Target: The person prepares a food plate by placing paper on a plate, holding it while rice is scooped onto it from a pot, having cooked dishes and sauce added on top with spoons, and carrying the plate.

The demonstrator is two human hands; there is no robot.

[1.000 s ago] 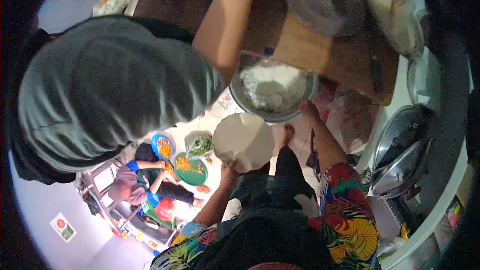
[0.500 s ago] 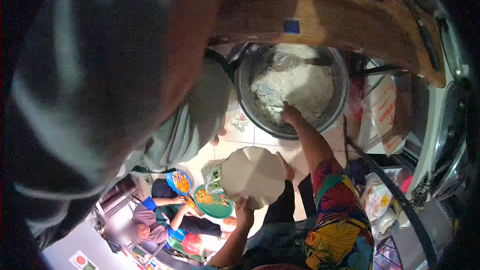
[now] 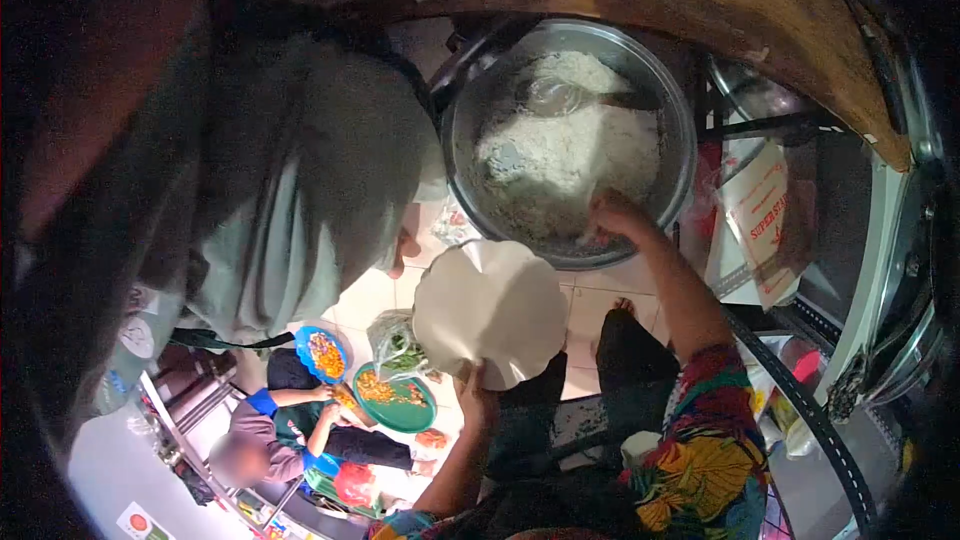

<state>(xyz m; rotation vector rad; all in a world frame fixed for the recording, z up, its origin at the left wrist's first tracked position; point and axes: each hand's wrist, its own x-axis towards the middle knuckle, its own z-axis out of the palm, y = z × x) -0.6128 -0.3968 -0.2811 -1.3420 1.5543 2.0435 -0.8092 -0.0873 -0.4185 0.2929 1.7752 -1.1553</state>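
My left hand grips the near edge of a pale plate with a scalloped rim, thumb on top. The plate's face is bare. My right hand is over the near right side of a large metal pot, fingers curled. Something whitish shows by its fingertips, too blurred to name. White grainy food, which looks like rice, lies in the pot. A shiny round ladle with a dark handle rests on it toward the back.
A person in grey clothing stands close at left. Another person sits at lower left, hands by a green tray and a blue bowl of orange pieces. A wooden tabletop overhangs the pot. A dark strap runs at right.
The view has shifted, and the pot and plate appear higher and further left. My right hand has moved toward the pot's right side. The grey-clothed person's arm covers less of the view.
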